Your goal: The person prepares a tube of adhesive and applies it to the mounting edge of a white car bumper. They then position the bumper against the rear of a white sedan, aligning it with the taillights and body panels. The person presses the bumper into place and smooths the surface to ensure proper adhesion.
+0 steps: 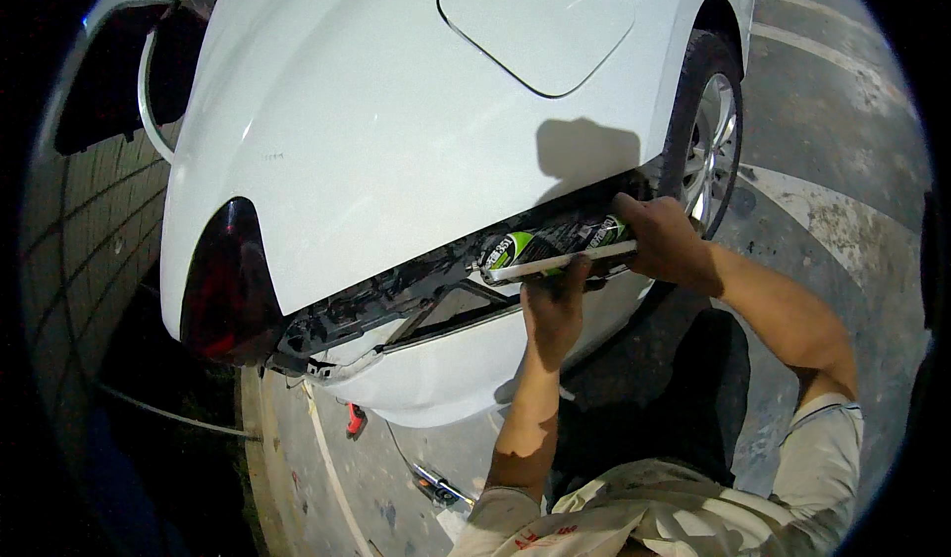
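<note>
My left hand (553, 319) grips the near end of a long black-and-green tube (535, 250), like a sealant cartridge, from below, with my thumb over a thin white strip (545, 265) along its side. My right hand (664, 235) is closed on the tube's other end. The tube lies over the dark gap (416, 297) between the white car body (347, 161) and the loosened white rear bumper (436, 379), where black trim and brackets show. I cannot tell whether it touches the car.
The red tail light (223, 289) is left, the wheel (708, 141) right. A red tool (356, 418) and a corded metal tool (441, 486) lie on the painted concrete floor (832, 161). A tiled wall (79, 210) stands at the far left. My legs (693, 379) are below.
</note>
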Demonstrator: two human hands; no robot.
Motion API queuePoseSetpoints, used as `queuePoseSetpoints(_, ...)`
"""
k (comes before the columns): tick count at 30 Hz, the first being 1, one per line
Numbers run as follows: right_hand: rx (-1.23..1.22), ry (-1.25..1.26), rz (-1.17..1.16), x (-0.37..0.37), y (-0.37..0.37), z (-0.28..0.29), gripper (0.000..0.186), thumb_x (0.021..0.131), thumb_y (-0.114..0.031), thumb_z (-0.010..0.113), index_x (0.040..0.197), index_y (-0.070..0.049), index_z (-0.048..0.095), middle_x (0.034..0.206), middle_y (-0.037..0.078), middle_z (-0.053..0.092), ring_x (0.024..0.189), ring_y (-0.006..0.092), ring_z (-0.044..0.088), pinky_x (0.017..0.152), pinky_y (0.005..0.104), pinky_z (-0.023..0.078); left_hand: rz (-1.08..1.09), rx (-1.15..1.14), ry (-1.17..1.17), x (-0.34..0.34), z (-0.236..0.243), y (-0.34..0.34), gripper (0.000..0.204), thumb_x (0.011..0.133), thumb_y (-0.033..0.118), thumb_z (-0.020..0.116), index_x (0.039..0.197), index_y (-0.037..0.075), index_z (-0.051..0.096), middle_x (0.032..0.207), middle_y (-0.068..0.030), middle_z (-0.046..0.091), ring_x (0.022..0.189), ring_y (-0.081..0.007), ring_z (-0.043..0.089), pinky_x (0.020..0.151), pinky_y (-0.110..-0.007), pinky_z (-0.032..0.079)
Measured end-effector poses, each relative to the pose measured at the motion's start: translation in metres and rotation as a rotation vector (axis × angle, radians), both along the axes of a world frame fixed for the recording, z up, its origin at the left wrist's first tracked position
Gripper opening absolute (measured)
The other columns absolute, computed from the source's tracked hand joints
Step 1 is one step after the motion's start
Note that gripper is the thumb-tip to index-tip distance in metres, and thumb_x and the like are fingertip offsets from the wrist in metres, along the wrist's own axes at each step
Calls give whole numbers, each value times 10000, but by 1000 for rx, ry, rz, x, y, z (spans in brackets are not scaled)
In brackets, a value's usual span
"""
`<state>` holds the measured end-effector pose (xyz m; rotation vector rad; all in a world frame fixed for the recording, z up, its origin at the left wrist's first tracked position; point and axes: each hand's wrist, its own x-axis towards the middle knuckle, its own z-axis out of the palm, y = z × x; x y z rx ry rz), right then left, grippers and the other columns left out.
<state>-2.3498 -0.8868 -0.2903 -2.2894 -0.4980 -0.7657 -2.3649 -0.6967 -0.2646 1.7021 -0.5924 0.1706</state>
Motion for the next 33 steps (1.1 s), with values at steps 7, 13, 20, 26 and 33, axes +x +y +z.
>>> queuePoseSetpoints(7, 7, 59, -16, 6, -2, -12, 410, 666, -153, 714, 975, -42, 467, 667, 188, 592, 671, 431, 593, 583, 494, 468, 90, 1, 122, -6, 6, -14, 272, 907, 208, 611, 990, -51, 602, 898, -90, 649, 780, -148, 586, 687, -281, 493)
queuePoseSetpoints(13, 21, 134, -38, -2, -9, -11, 413, 662, -136, 716, 989, -43, 483, 682, 193, 597, 696, 426, 602, 603, 497, 471, 67, -10, 154, -5, -2, -22, 253, 924, 134, 579, 1076, -68, 575, 957, -116, 649, 802, -165, 636, 657, -279, 549)
queuePoseSetpoints(20, -1, 94, -131, -7, -26, -22, 385, 672, -109, 705, 985, -40, 492, 727, 188, 608, 730, 419, 609, 617, 486, 478, 16, -9, 104, 1, -17, -37, 268, 922, 177, 590, 1041, -63, 597, 947, -110, 654, 796, -150, 629, 667, -280, 535)
queuePoseSetpoints(26, 81, -87, -99, 2, -40, -33, 424, 654, -119, 729, 985, -28, 481, 787, 181, 619, 777, 402, 616, 628, 477, 484, 107, 119, 16, 16, -34, -45, 255, 901, 194, 624, 1006, -39, 622, 949, -120, 668, 809, -183, 626, 725, -305, 485)
queuePoseSetpoints(33, -54, 81, -82, 15, -46, -43, 447, 645, -183, 746, 978, -47, 481, 689, 171, 601, 670, 417, 601, 569, 494, 468, 77, 167, 4, 14, -30, -48, 296, 900, 235, 623, 1021, -33, 598, 952, -91, 637, 846, -179, 571, 755, -315, 453)
